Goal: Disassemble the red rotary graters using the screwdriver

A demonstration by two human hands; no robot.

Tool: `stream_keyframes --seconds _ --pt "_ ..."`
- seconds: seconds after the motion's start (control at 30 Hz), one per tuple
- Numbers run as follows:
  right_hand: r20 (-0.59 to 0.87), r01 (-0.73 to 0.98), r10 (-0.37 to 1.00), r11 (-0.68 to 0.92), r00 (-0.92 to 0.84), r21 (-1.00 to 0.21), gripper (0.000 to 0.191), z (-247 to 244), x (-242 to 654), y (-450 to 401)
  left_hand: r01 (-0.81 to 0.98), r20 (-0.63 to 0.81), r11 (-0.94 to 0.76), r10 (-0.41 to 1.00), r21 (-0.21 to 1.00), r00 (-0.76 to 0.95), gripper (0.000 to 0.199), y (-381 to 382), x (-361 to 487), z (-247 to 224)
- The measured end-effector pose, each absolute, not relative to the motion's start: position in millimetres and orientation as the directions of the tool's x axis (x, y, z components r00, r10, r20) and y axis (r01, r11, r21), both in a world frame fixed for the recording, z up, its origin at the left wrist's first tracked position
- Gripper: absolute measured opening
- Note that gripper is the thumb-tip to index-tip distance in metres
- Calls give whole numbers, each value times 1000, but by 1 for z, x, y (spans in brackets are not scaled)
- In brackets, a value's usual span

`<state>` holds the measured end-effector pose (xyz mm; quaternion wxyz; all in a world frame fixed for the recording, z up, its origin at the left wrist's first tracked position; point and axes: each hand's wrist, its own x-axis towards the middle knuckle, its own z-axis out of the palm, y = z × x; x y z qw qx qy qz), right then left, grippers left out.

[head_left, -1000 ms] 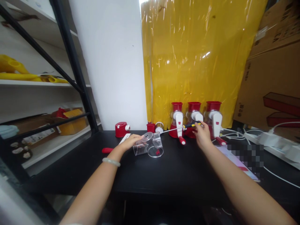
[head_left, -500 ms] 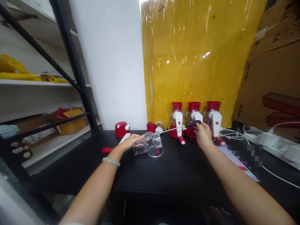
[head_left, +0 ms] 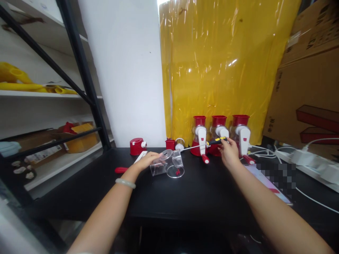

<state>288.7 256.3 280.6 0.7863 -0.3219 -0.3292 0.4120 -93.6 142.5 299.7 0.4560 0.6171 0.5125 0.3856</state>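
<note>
My left hand (head_left: 148,160) grips the left side of a clear plastic grater housing (head_left: 159,168), which rests on the black table. A small red piece (head_left: 178,172) shows through its round front opening. With the fingers of my right hand (head_left: 229,151) I hold the black and yellow handle of a screwdriver (head_left: 215,141). Its long shaft points left, and the tip meets the upper right edge of the clear housing; whether it sits in a screw cannot be made out. Behind the housing are a small red part (head_left: 170,144) and a metal grating drum (head_left: 179,143).
Several red and white rotary graters (head_left: 200,135) stand at the back right. A red base (head_left: 137,146) and a red-handled crank (head_left: 121,170) lie left. On the right are a tablet (head_left: 267,183), white cables and a power strip (head_left: 317,165). A shelf rack (head_left: 87,77) stands left.
The screwdriver handle has turned in my right hand, and more of its yellow marking shows now. My left hand and the clear housing have stayed in place.
</note>
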Motion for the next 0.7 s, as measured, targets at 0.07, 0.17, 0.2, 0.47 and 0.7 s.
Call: stream_keyframes --seconds 0.07,0.17,0.2,0.47,0.7 --pt "236 -478 874 437 424 -762 44 282 289 255 283 12 -64 983 957 181 69 142 -94 300" --pt "234 -529 897 414 375 -741 34 285 288 251 292 17 -71 983 954 183 69 141 -93 301" --pt "239 -532 901 411 363 -740 34 286 288 250 287 15 -67 983 956 181 69 141 -93 301" --pt "321 -381 866 464 383 -799 52 285 283 248 266 -4 -40 986 963 166 68 141 -93 301" --pt "273 -229 857 399 437 -888 50 279 286 253 281 -14 -34 986 959 168 69 142 -92 301"
